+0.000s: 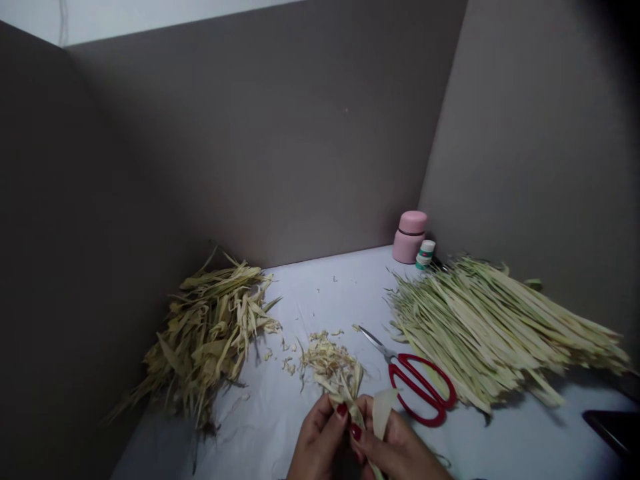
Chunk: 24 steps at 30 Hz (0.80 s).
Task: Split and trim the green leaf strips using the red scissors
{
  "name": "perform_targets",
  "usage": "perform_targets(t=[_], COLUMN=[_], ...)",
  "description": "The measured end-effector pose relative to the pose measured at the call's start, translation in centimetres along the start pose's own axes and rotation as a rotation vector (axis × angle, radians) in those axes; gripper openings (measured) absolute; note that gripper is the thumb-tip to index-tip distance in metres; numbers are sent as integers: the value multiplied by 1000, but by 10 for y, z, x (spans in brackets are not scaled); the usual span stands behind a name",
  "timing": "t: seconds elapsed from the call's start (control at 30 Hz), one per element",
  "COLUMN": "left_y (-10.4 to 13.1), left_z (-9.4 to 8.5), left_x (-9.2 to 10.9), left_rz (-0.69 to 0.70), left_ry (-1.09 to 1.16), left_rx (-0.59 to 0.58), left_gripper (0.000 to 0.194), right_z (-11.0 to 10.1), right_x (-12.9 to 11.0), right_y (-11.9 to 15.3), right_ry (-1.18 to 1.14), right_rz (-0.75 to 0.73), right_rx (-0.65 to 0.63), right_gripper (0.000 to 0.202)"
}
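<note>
Pale dried husk strips (356, 415) are pinched between my two hands at the near edge of the table. My left hand (320, 440) closes on them from the left, thumb on top. From the right, my right hand (395, 445) grips the same strips with its thumb pressed close by. One broad strip end (383, 410) stands up over the right-hand fingers, and another hangs below them. Just past my hands lies a small heap of husk trimmings (330, 360). Red-handled scissors (430, 393) rest partly open beside my right hand, blades pointing away to the left.
A loose, tangled pile of dried husks (215, 327) sits at the left. Long, flat strips (495, 327) lie stacked at the right. A pink flask (410, 239) and a small white-and-green container (425, 255) stand at the back, near grey partitions (260, 133). A dark object (613, 427) lies at far right.
</note>
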State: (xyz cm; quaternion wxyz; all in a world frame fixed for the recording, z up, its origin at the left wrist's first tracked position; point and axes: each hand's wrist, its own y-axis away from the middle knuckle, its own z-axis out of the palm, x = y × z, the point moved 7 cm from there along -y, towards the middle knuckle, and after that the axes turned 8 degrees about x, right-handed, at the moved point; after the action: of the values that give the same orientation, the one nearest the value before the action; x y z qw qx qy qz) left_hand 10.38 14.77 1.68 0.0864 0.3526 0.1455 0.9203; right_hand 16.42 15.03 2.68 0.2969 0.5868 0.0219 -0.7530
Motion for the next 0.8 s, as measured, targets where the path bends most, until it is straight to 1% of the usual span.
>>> perform_targets(t=[0.1,0.17,0.23,0.27,0.33,0.37,0.4,0.47,0.5,0.57,0.63,0.67,0.7,0.73,0.8], left_y=[2,5,7,7,6,6,5,3,3,3,6,8,11,13,16], left_z=[4,2,-1,-5,-14,-20,-24,-27,-25,-20,-12,-8,-5,-3,-5], left_x=[3,7,18,26,42,47,49,41,33,16,6,6,7,9,16], left_rz=[-90,-170,-199,-174,-67,-12,31,53,48,27,39,51,59,61,35], left_ry=[160,271,355,399,446,422,371,248,198,83,-96,-151,-156,-112,35], left_rx=[-12,22,55,72,147,194,241,295,296,278,249,243,248,263,336], left_gripper=[17,11,7,4,4,1,6,24,33,43,36,30,25,23,21], right_z=[2,4,4,3,2,2,2,2,3,4,5,7,8,10,13], right_x=[3,1,-1,-2,-3,-4,-5,-6,-6,-5,-4,-4,-3,-2,-1], right_y=[1,3,3,3,1,0,-2,-3,-4,-3,-2,-1,1,2,5], right_ry=[-18,-64,-99,-105,-116,-123,-125,-124,-122,-126,-173,-201,-220,-230,-220], right_rz=[50,67,63,58,52,42,31,15,10,11,14,26,43,64,115], right_rx=[-53,-98,-101,-94,-80,-74,-74,-67,-60,-55,-56,-70,-89,-113,-163], right_gripper=[41,39,38,38,38,38,37,38,39,40,38,36,36,37,40])
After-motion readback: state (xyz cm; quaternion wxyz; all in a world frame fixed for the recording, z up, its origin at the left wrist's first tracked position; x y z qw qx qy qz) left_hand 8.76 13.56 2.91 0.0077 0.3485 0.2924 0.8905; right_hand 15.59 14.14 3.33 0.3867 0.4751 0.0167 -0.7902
